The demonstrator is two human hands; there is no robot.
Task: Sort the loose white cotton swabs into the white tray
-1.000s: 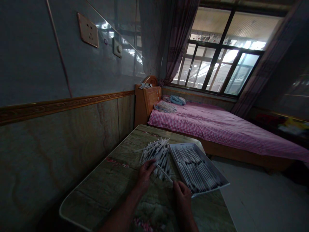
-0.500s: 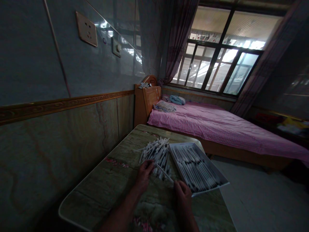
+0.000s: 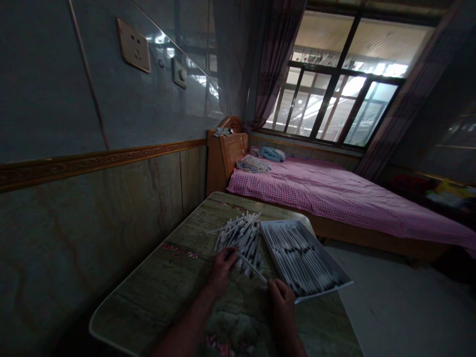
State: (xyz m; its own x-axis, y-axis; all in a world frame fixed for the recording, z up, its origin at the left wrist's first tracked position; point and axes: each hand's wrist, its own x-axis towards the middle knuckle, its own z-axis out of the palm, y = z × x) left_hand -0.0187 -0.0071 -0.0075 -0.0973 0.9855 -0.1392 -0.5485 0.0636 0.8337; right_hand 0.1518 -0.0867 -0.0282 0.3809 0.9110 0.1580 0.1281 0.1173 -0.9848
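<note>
A thin white pen-like stick [image 3: 253,267] slants between my two hands over the table. My left hand [image 3: 222,265] pinches its upper left end, beside the loose pile. At the lower right end, my right hand [image 3: 281,295] is closed on the same stick, its fingertips partly hidden. A heap of similar white sticks [image 3: 241,230], some with dark ends, lies just beyond my left hand. To the right, a shallow white tray [image 3: 323,293] holds many such sticks in two rows, their dark tips lined up. My right hand is close to the tray's near left corner.
The table [image 3: 159,297] has a marble-like top with rounded corners and pink flower prints. Beyond it stands a bed [image 3: 316,186] with a pink checked cover and a wooden headboard [image 3: 226,153]. A tiled wall [image 3: 148,198] runs along the left; a window [image 3: 334,94] is behind.
Both hands stay nearly in place. The stick between them has shifted very slightly to the left and tilted a little; the pile and the tray look the same.
</note>
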